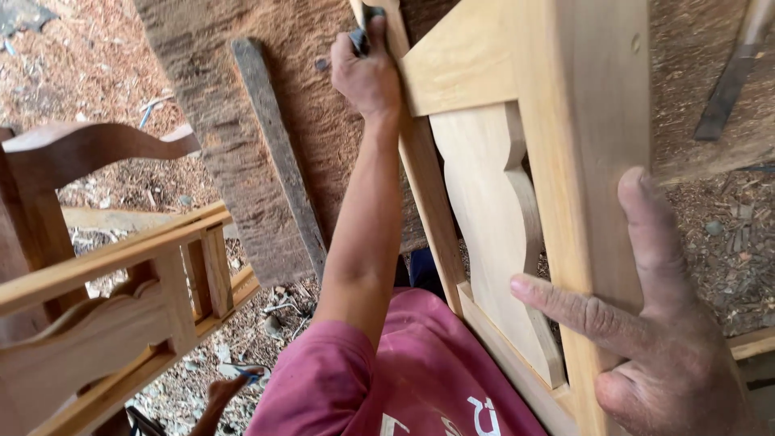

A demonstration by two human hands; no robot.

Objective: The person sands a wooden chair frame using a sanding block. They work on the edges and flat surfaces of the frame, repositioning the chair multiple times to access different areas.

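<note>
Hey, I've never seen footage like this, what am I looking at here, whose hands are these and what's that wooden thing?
This is one picture from a camera worn on a person's head, looking down at their own two bare hands. The left hand reaches out and presses a small dark pad, probably sandpaper, against a pale wooden frame, which looks like an unfinished chair back. The right hand steadies the frame's near post with open fingers. The person wears a pink shirt. At left stands another wooden chair. Below is ground covered in sawdust, with a rough plank lying across.

Sawdust-strewn floor [105, 73], dark plank [278, 153], second wooden chair frame [105, 307] left, daylight.
</note>
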